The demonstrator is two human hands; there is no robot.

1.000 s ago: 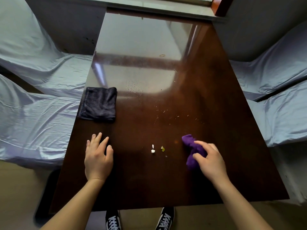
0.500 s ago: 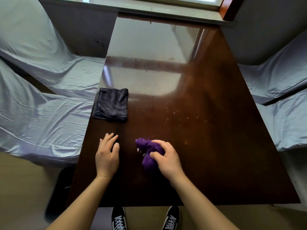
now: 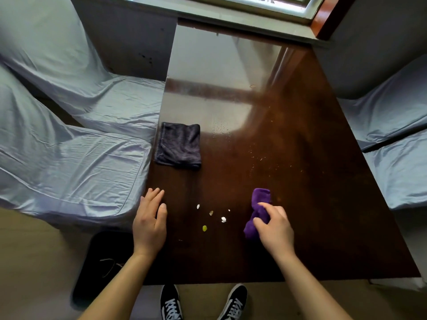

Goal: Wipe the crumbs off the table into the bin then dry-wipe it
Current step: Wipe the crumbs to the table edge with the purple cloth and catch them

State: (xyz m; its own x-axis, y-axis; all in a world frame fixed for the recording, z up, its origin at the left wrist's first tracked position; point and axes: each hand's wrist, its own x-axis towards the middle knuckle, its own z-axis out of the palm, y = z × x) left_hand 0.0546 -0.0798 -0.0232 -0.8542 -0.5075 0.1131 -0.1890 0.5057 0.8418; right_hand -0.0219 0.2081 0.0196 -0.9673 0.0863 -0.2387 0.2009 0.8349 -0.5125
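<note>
Several white and yellow-green crumbs [image 3: 211, 217] lie on the dark wooden table [image 3: 300, 204] between my two hands. My right hand [image 3: 275, 229] grips a bunched purple cloth [image 3: 258, 211] pressed on the table to the right of the crumbs. Flat on the table's left edge rests my left hand [image 3: 150, 222], fingers together and holding nothing. A black bin [image 3: 101, 266] stands on the floor below that edge, left of my left forearm. A folded dark grey cloth [image 3: 179, 145] lies farther back near the left edge. Finer crumbs [image 3: 261, 158] are scattered mid-table.
Chairs draped in pale blue covers [image 3: 69, 158] line the left side, and more [image 3: 397, 139] line the right. A window sill [image 3: 231, 17] runs along the table's far end. My black-and-white shoes [image 3: 171, 303] show under the near edge.
My right hand swept the purple cloth left to beside my left hand, then back to the right. The crumbs now lie farther left and more spread out.
</note>
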